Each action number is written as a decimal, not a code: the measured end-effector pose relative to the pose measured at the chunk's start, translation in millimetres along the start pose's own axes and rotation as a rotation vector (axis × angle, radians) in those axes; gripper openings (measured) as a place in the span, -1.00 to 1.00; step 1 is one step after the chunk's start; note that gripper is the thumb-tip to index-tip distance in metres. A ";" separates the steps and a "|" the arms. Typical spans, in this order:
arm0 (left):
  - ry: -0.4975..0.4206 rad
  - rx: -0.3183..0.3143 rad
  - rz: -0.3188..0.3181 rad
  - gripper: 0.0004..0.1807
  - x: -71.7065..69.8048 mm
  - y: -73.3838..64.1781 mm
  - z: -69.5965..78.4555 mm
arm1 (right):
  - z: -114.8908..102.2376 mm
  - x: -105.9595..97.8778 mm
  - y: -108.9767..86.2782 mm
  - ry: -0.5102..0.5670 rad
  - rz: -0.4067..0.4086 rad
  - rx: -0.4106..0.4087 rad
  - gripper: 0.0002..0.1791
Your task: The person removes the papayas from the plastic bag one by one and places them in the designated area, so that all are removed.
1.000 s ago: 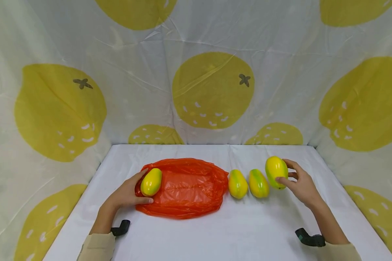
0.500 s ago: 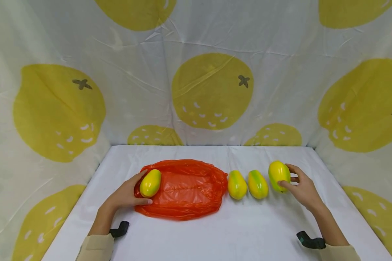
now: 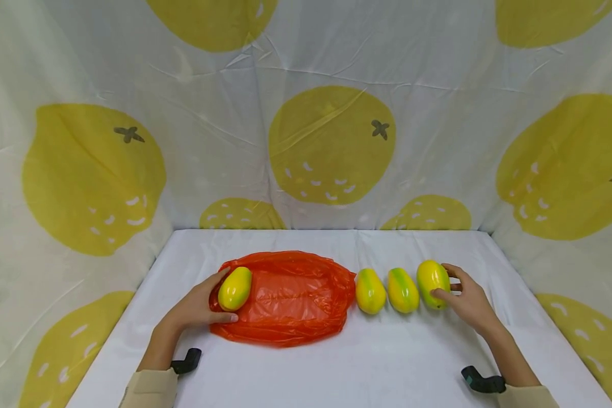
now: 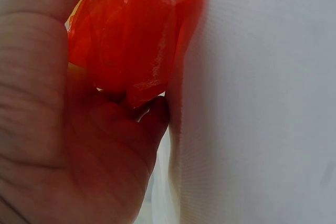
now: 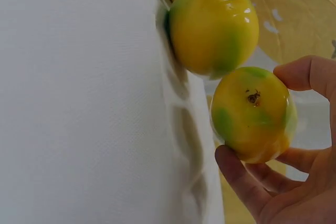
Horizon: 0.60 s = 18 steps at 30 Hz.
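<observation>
In the head view, a red plastic bag (image 3: 296, 300) lies spread on the white table, with one glossy yellow-green papaya (image 3: 235, 289) inside its left end. My left hand (image 3: 196, 303) grips that end, thumb on the front edge and fingers at the back; the left wrist view has the bag (image 4: 126, 40) bunched against the palm. On the right, my right hand (image 3: 466, 299) holds another papaya (image 3: 432, 284) between thumb and fingers, low over the table. The right wrist view shows this papaya's (image 5: 252, 121) end with a small brown scar.
Two more papayas, a left one (image 3: 370, 292) and a right one (image 3: 403, 290), lie in a row between the bag and my right hand. A lemon-print cloth (image 3: 331, 141) encloses the white table (image 3: 306, 374) at the back and sides.
My right hand has lowered its papaya toward the table, ending beside the row of two. My left hand and the bag have stayed in place.
</observation>
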<state>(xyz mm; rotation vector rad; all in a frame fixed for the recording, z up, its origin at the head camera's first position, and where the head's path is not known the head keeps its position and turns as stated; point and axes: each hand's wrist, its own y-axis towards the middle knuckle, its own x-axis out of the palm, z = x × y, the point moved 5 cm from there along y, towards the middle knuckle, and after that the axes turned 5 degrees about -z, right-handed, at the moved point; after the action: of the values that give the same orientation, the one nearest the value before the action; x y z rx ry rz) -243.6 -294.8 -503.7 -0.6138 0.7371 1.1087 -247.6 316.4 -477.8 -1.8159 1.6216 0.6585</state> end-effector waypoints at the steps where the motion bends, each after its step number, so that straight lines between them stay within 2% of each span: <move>1: 0.002 0.004 0.000 0.34 0.2 -0.3 -0.2 | 0.4 1.2 0.2 -0.002 -0.002 0.001 -0.09; 18: -0.010 -0.016 -0.010 0.33 -0.2 -0.5 1.6 | -1.7 10.1 -2.9 -0.032 -0.021 -0.015 -0.06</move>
<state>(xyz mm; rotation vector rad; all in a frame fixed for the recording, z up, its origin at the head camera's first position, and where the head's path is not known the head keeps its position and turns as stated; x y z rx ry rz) -242.8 -293.8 -502.5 -0.6246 0.7164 1.1082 -243.4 308.4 -483.6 -1.8214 1.5781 0.6887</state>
